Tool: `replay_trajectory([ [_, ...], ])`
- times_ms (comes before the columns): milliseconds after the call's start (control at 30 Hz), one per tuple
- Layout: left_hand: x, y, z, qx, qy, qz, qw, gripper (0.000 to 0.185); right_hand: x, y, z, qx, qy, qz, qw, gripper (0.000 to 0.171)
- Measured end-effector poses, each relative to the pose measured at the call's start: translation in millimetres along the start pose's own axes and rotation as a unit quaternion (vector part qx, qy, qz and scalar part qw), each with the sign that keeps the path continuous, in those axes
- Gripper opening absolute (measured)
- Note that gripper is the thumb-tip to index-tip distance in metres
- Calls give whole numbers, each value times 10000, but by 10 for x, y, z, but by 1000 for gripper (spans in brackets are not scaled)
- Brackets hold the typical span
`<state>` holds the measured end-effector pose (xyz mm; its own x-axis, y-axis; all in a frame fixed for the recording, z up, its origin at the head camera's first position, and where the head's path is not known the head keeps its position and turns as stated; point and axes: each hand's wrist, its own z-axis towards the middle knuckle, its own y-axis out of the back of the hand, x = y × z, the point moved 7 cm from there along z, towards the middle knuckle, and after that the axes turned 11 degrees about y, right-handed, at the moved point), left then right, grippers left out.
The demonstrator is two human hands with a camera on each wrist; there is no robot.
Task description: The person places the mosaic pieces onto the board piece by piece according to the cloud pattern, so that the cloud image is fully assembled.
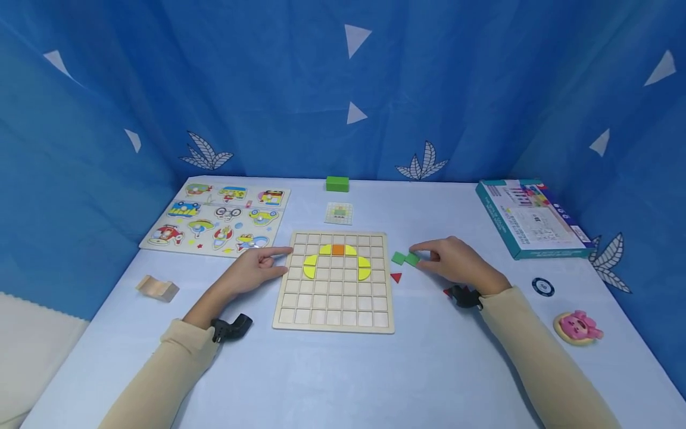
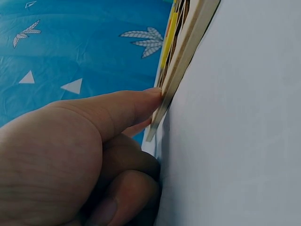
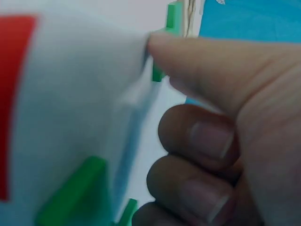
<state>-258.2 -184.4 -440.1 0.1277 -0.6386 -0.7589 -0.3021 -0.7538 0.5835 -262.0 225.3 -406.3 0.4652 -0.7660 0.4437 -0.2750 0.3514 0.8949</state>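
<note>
A square wooden grid board [image 1: 334,302] lies in the middle, bearing several yellow curved pieces [image 1: 364,263] and an orange square [image 1: 338,249]. My left hand [image 1: 252,274] touches the board's left edge with thumb and index finger; in the left wrist view, the thumb [image 2: 136,104] meets the rim, other fingers curled below. Right of the board, my right hand [image 1: 452,259] pinches a green square piece [image 1: 412,259] between thumb and index finger. Another green square [image 1: 398,258] lies beside it, with a red triangle [image 1: 396,277] nearer me. Further green pieces [image 3: 75,193] show in the right wrist view.
A pattern card [image 1: 339,213] and green block [image 1: 337,184] sit behind the board. Back left lies a vehicle puzzle [image 1: 211,202], with a wooden block [image 1: 158,288] nearer. On the right are a teal box [image 1: 536,229], a round chip [image 1: 543,287] and a pink toy [image 1: 579,328].
</note>
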Motion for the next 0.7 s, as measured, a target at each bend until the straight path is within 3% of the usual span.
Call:
replay_trajectory([
  [133, -9, 3, 2, -30, -37, -28, 10000, 47, -19, -22, -10, 70, -84, 13, 9999, 47],
  [700, 2, -2, 0, 20, -2, -88, 10000, 47, 72, -22, 1, -35, 177, -306, 9994, 37],
])
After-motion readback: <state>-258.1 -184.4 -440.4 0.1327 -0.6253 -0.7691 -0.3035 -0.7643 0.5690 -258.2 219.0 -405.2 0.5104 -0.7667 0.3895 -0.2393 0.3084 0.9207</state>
